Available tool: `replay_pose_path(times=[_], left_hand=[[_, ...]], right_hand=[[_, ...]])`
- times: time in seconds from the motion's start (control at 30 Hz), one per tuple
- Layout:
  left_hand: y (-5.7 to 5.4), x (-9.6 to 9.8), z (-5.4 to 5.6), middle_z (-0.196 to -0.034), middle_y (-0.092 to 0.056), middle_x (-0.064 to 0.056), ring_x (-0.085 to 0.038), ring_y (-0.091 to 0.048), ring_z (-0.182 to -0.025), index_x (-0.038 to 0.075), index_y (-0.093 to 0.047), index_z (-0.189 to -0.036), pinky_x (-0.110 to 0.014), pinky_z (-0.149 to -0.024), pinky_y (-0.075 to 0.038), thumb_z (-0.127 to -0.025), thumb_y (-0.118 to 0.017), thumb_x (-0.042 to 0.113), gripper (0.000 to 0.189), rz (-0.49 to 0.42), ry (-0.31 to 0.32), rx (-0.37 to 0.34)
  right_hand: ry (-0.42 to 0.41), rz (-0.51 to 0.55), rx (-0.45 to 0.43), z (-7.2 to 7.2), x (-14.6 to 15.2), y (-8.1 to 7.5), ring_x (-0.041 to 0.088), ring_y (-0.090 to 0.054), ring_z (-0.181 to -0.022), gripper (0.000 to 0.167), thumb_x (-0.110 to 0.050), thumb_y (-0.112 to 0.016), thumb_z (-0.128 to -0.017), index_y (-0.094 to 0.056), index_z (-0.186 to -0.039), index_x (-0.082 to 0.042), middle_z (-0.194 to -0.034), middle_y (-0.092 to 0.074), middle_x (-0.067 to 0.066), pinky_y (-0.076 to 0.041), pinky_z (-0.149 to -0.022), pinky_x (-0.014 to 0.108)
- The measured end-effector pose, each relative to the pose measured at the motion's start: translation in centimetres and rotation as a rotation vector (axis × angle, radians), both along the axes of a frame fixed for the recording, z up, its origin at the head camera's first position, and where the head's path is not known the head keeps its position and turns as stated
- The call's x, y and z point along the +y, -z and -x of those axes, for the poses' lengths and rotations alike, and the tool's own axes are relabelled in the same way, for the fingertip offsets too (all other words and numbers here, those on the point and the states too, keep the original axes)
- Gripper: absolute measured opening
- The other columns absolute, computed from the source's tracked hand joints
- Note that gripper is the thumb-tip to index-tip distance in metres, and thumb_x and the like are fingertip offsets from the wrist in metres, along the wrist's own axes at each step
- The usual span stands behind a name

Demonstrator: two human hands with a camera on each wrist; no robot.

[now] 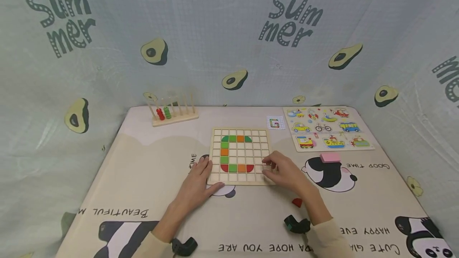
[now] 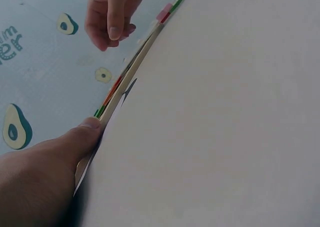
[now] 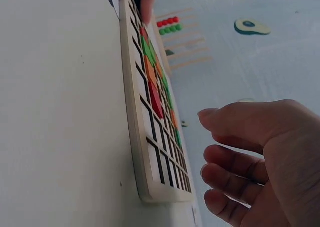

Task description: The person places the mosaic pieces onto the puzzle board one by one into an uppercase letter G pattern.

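Note:
A wooden grid board [image 1: 236,183] lies on the table, with green, orange and red tiles [image 1: 224,152] set in a C shape. My left hand [image 1: 196,180] rests at the board's lower left corner, fingers fairly straight along the side and thumb by the front edge. Over the right side of the board hovers my right hand [image 1: 285,171], its thumb and index finger apart. In the right wrist view, the fingers of that hand [image 3: 270,152] bend loosely and no object shows between them. A small pattern card [image 1: 275,122] lies behind the board.
A peg counting rack [image 1: 175,119] with red and green beads stands back left. At back right lies a picture puzzle board [image 1: 333,130], with a pink block [image 1: 330,157] before it. A red piece [image 1: 297,202] and a dark curved object [image 1: 297,224] lie near the right forearm.

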State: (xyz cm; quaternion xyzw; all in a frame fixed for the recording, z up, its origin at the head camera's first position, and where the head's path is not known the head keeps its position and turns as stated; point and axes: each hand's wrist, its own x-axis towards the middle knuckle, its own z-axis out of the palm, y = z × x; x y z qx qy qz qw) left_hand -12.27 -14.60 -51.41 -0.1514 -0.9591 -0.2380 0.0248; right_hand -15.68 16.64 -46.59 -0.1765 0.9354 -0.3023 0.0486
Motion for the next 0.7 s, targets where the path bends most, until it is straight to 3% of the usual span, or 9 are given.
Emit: replay_pose_path(times=[0.4, 0.7], left_hand=[[0.1, 0.0, 0.0, -0.16, -0.038, -0.018, -0.036, -0.031, -0.151, -0.001, -0.042, -0.15, -0.049, -0.125, -0.027, -0.088, -0.067, 0.059, 0.089, 0.005, -0.001, 0.009], [0.0, -0.1, 0.0, -0.161, -0.036, -0.018, -0.035, -0.03, -0.152, -0.001, -0.042, -0.15, -0.049, -0.126, -0.026, -0.088, -0.067, 0.059, 0.09, 0.008, 0.001, 0.007]], right_hand=[[0.015, -0.007, 0.052, -1.0, 2.7, -0.1, 0.012, -0.056, -0.094, 0.031, -0.022, -0.074, -0.089, -0.066, -0.117, -0.013, -0.105, -0.062, -0.001, -0.054, -0.079, 0.028], [0.055, -0.003, 0.06, -1.9, 4.7, 0.0, 0.015, -0.056, -0.092, 0.034, -0.019, -0.077, -0.086, -0.065, -0.117, -0.012, -0.104, -0.062, 0.002, -0.054, -0.074, 0.026]])
